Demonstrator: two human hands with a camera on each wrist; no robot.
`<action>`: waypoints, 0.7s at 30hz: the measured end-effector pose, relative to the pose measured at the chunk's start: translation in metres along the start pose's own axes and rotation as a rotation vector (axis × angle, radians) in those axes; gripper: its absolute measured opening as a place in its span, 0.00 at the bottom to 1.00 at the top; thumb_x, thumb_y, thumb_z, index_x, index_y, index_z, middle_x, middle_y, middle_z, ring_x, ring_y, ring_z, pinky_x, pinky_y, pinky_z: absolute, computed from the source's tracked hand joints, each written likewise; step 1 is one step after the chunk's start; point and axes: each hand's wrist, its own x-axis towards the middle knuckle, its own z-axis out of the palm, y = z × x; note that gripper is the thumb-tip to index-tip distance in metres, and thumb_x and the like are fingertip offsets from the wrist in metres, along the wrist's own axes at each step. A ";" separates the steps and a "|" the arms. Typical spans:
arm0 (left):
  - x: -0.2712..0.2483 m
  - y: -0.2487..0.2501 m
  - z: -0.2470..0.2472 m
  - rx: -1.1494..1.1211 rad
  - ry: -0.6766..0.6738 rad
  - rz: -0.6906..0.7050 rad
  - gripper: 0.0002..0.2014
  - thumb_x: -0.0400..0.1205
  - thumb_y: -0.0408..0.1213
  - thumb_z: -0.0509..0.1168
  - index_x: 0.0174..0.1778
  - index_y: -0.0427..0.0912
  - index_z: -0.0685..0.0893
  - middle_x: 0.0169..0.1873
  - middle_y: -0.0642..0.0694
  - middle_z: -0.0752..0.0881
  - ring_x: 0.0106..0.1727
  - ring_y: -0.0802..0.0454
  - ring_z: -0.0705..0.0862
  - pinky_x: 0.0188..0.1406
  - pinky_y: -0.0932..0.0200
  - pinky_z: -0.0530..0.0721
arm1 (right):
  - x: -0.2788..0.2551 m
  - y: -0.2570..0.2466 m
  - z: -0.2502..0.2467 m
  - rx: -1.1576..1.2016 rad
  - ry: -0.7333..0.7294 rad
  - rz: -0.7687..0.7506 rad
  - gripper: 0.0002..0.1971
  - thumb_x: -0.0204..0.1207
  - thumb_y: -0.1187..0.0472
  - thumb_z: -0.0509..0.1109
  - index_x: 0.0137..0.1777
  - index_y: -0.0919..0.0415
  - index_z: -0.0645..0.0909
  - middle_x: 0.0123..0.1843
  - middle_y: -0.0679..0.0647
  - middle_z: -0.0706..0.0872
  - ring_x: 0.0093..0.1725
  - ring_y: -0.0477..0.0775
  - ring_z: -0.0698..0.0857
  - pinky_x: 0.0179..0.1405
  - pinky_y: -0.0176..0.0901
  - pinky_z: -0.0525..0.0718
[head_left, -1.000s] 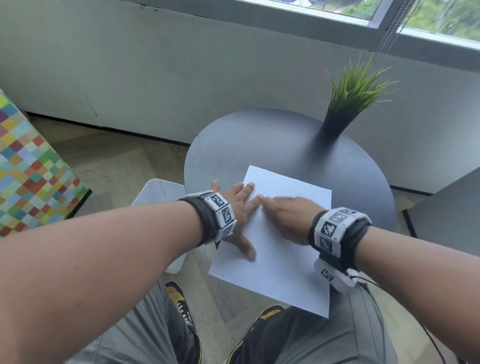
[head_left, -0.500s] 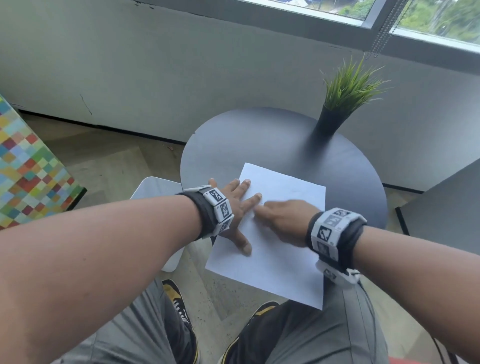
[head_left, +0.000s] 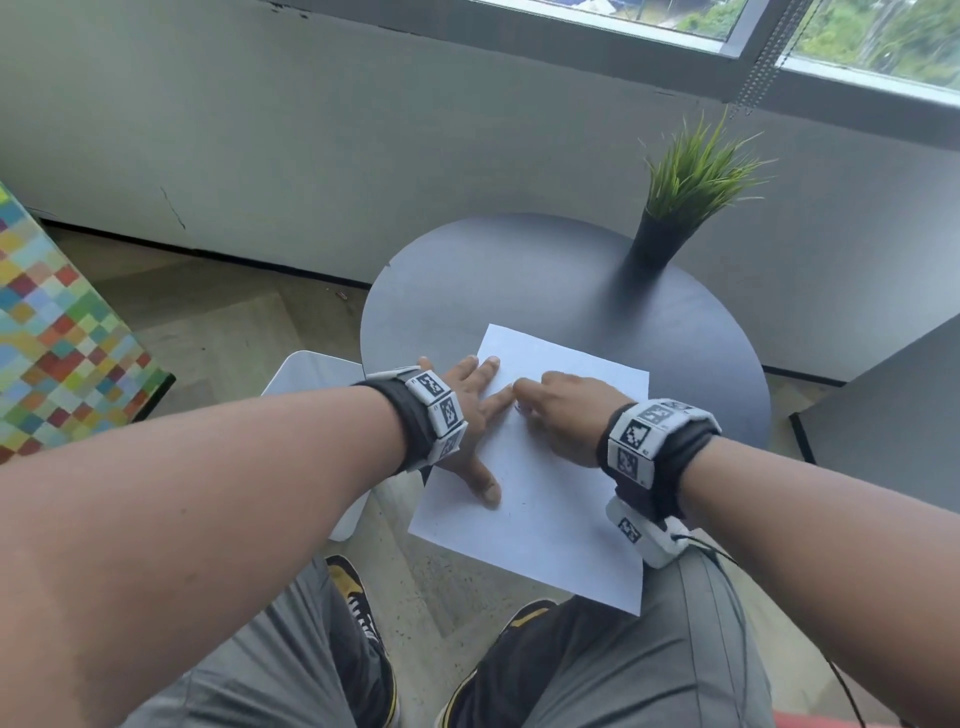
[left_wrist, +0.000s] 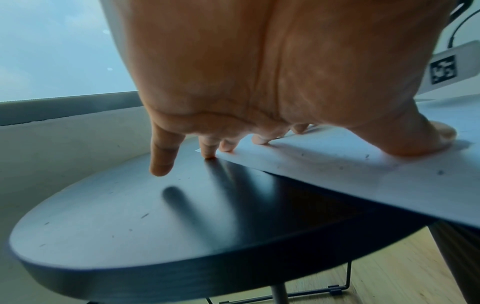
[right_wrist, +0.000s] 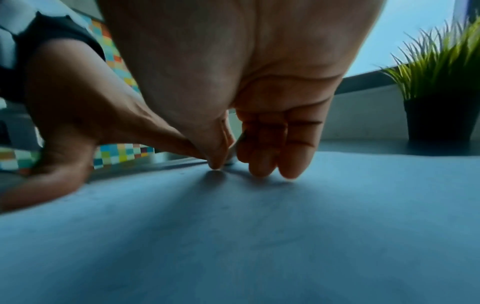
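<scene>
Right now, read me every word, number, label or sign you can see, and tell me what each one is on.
No words or numbers can be read anywhere.
Sheet of paper: blank, only tiny specks.
Left wrist band and right wrist band: black-and-white square code patterns, no letters.
Plant pot: plain black, no label showing.

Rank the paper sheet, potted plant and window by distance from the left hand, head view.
1. Paper sheet: on the table's near edge, pressed under the left hand.
2. Potted plant: far right of the table.
3. Window: above the wall, beyond the table.
</scene>
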 end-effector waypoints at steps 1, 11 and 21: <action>0.000 0.000 0.000 -0.004 0.000 -0.001 0.71 0.58 0.83 0.67 0.86 0.56 0.33 0.87 0.43 0.32 0.88 0.42 0.36 0.78 0.21 0.53 | -0.004 -0.010 0.003 0.001 -0.006 -0.040 0.15 0.83 0.56 0.55 0.69 0.50 0.67 0.56 0.56 0.77 0.55 0.63 0.82 0.46 0.49 0.75; 0.002 -0.001 0.003 -0.016 -0.001 -0.012 0.72 0.56 0.83 0.67 0.86 0.57 0.32 0.86 0.44 0.31 0.88 0.42 0.35 0.78 0.20 0.53 | -0.004 -0.009 0.007 -0.006 0.025 -0.041 0.05 0.81 0.56 0.55 0.56 0.48 0.67 0.50 0.54 0.78 0.52 0.64 0.82 0.45 0.52 0.78; 0.003 0.003 -0.002 0.009 -0.027 -0.022 0.70 0.56 0.83 0.68 0.85 0.64 0.31 0.86 0.42 0.31 0.88 0.39 0.36 0.75 0.15 0.51 | -0.014 0.000 0.012 0.042 0.072 -0.048 0.10 0.81 0.55 0.55 0.60 0.50 0.71 0.51 0.52 0.81 0.52 0.62 0.82 0.47 0.52 0.81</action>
